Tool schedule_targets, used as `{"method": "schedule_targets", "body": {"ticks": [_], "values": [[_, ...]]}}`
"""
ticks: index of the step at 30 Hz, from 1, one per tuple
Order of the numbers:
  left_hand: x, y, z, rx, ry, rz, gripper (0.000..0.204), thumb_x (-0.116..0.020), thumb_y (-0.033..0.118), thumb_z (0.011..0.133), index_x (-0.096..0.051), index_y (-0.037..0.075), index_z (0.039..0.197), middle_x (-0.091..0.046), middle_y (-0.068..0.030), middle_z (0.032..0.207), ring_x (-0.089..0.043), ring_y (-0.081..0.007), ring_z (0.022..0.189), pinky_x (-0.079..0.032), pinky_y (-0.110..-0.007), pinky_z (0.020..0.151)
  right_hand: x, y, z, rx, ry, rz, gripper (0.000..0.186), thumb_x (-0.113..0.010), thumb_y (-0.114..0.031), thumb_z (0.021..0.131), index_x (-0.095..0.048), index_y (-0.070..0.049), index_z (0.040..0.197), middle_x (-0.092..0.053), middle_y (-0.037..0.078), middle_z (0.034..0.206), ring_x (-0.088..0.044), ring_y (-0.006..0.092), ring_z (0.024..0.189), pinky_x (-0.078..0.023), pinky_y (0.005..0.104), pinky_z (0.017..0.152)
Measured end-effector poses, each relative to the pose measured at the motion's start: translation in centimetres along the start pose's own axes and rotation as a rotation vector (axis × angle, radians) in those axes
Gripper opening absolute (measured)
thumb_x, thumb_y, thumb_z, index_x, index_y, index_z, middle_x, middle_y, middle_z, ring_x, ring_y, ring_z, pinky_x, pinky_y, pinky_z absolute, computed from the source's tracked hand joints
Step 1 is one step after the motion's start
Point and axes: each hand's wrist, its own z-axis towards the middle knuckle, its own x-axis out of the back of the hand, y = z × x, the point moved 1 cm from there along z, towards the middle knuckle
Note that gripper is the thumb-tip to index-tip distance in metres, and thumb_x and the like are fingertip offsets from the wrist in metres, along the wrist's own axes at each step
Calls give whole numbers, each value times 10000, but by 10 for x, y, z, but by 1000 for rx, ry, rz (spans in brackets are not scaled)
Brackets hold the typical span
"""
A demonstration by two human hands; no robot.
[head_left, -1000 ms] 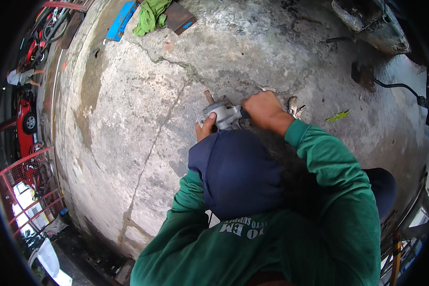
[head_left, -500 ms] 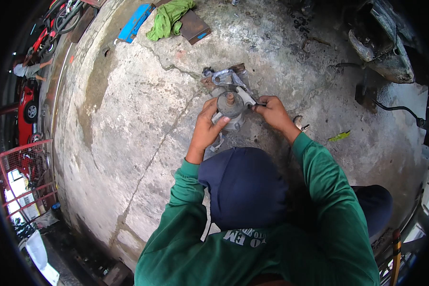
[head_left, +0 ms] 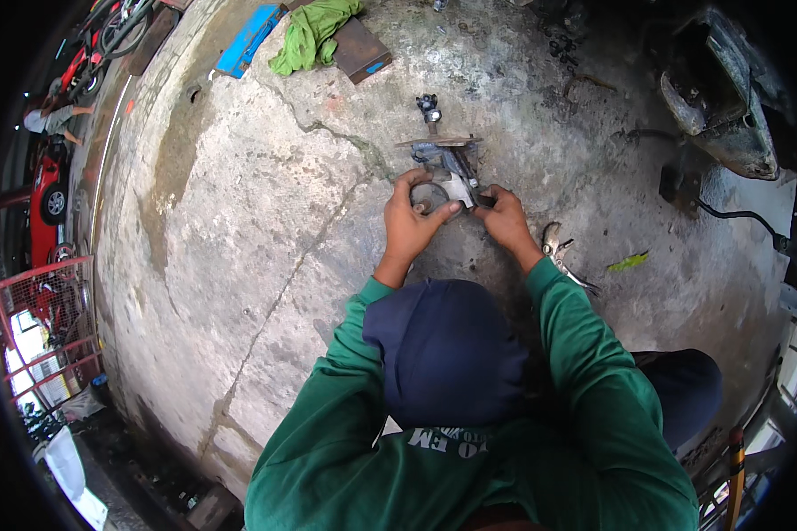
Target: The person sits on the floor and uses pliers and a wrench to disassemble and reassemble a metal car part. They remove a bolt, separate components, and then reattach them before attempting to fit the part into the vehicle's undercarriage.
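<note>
Just beyond my dark blue knee, a grey metal mechanical part (head_left: 457,188) with a round, cup-like body and arms is between my hands. My left hand (head_left: 409,221) is wrapped round its round body, thumb across the near side. A short brownish stud shows beside that thumb. On the other side, my right hand (head_left: 507,221) pinches a dark, narrow piece at the part's edge; its full shape is hidden by the fingers. At the far end are a thin rusty plate (head_left: 434,141) and a dark jointed end (head_left: 429,108). Whether these are all one piece, I cannot tell.
Silver locking pliers (head_left: 565,255) lie right of my right wrist, near a green leaf (head_left: 629,262). Far off are a blue box (head_left: 250,41), a green cloth (head_left: 314,35) and a brown case (head_left: 361,51). A worn metal housing (head_left: 737,133) stands far right.
The metal part has turned and tilted: its round face and stud have swung left, and the plate and jointed end now point away. My hands still hold it. The pliers show more fully.
</note>
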Motion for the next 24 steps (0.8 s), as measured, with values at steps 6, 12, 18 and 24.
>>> {"method": "schedule_targets", "body": {"ticks": [6,12,18,24], "values": [[8,-35,-8,243,-11,178,376,-767,359,893,-690,8,1001,-651,-158,720,-639,-262,649,-494,-364,640,-13,-3,1,29,-156,-97,410,-855,-238,691,-694,9,976,-709,192,832,-707,297,762,-534,404,702],[5,-55,-12,181,176,70,297,-647,287,974,-684,-7,992,-634,-151,692,-617,-233,648,-476,-370,649,-18,-33,-4,8,-187,-265,459,-832,-331,698,-716,-6,1000,-733,201,883,-714,391,865,-553,471,788],[13,-84,-13,118,310,-17,338,-496,214,1015,-686,-48,920,-646,-173,774,-592,-232,735,-452,-367,710,-44,-59,-23,-32,-19,-238,401,-811,-207,666,-713,7,992,-706,192,763,-714,375,783,-557,440,737],[16,-89,-10,97,341,45,391,-449,240,1019,-678,-51,894,-590,-161,726,-533,-228,680,-421,-388,677,-55,-65,-24,-25,15,-317,391,-787,-210,660,-703,9,973,-693,200,714,-701,407,733,-561,483,716]]}}
